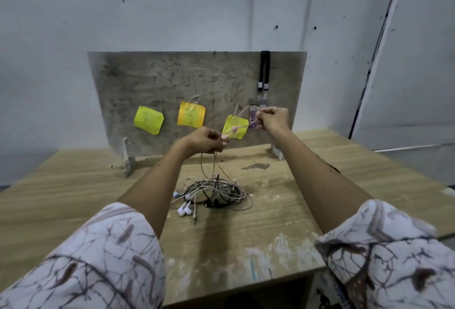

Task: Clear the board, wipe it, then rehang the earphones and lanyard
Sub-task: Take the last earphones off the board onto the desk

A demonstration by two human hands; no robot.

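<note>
Patterned sleeves frame the bottom edge, bare forearms reaching forward over the wooden table. Tangled black and white earphones lie heaped mid-table. A pale pinkish cord stretches between both raised hands: the left hand pinches its lower end, the right hand pinches its upper end before the grey board, where a black lanyard hangs.

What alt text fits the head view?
Both hands, left hand and right hand, pinch a pinkish earphone cord before a grey board with three sticky notes and a hanging lanyard; tangled earphones lie on the table.
</note>
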